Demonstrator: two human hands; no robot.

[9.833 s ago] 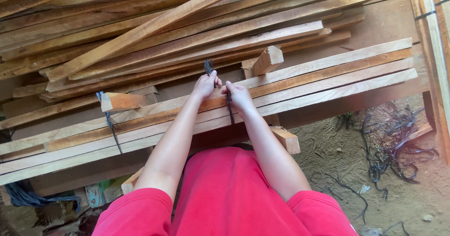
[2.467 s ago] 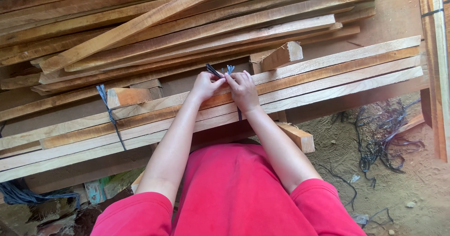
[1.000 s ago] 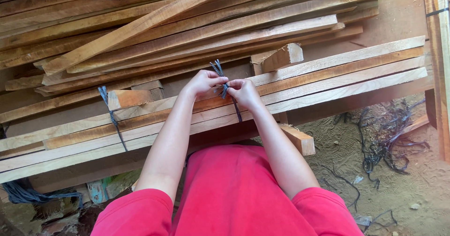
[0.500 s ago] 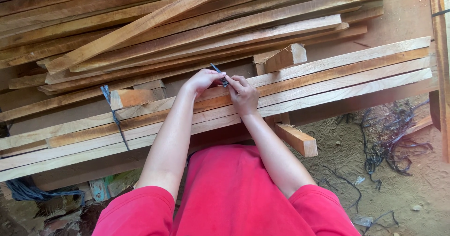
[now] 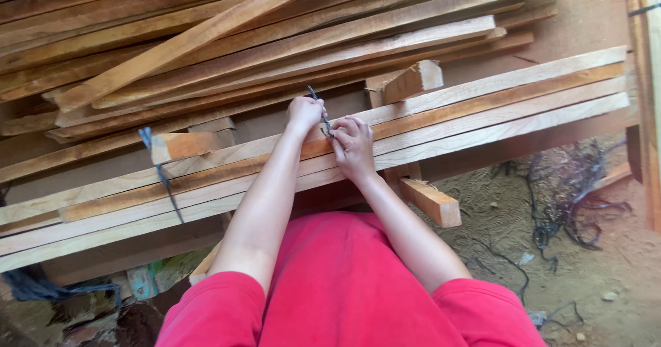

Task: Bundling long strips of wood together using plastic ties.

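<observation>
Dark cord between both hands' fingertips

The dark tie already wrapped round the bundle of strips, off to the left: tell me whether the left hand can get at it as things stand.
Probably yes. The left hand is busy gripping the dark cord with the right hand, but the other tie lies exposed on top of the strips, with nothing covering it.

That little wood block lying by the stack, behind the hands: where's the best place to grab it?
Probably across the small wood block's two long sides near its free right end, coming from above. It lies tilted on the slats, its left end tucked against the pile, top and end exposed.
</observation>
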